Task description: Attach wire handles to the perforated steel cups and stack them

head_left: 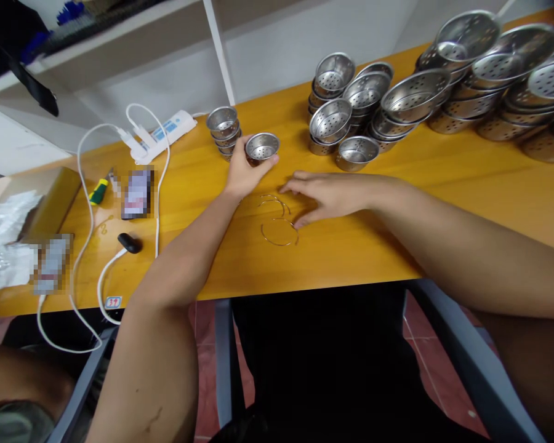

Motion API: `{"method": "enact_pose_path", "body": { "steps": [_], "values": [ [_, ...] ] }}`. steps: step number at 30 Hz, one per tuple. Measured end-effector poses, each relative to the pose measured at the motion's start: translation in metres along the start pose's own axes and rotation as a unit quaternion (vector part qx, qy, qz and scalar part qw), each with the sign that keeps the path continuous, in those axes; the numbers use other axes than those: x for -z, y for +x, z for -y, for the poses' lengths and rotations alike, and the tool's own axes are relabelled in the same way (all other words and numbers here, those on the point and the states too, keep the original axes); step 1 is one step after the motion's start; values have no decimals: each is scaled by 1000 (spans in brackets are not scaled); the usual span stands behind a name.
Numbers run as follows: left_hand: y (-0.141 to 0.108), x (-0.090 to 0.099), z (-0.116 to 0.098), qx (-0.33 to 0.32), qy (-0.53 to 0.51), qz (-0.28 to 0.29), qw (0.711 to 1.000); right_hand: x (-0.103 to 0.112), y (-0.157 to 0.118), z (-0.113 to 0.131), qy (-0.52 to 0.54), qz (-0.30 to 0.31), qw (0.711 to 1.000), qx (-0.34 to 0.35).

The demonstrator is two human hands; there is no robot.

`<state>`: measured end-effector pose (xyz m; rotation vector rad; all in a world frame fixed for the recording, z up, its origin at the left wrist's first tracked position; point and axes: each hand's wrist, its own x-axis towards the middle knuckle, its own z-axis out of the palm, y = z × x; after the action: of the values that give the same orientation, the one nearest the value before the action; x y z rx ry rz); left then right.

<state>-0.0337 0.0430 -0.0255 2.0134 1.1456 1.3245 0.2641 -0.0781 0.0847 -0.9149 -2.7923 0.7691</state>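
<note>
My left hand (247, 169) grips a small perforated metal cup (262, 147), its open top facing up, beside a short stack of similar cups (223, 126). To the right, my right hand (316, 194) is over the wooden table (351, 252) with its fingers apart, holding nothing. Thin curved wire pieces (277, 202) lie by its fingertips, and a larger wire loop (279, 243) rests just below them, near the thumb.
Many stacked perforated cups (367, 92) line the back right. At left are a power strip (166, 135), white cables, two blurred phones (137, 194), a green-yellow tool (98, 192), a black object (129, 242) and a box (58, 203). Another person's leg shows at lower left.
</note>
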Motion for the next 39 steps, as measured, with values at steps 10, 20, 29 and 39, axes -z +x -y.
{"method": "enact_pose_path", "body": {
  "steps": [10,20,29,39],
  "values": [
    [2,-3,-2,20,-46,-11,999,-25,21,52,-62,-57,993,-77],
    [-2,-6,-6,18,-56,11,998,-17,26,59,-165,-9,982,-91],
    [-6,-10,-13,9,-90,-8,996,-12,24,68,-197,9,977,-79],
    [-4,-7,-5,-20,-67,26,997,11,18,62,-176,100,975,-93]
  ]
}}
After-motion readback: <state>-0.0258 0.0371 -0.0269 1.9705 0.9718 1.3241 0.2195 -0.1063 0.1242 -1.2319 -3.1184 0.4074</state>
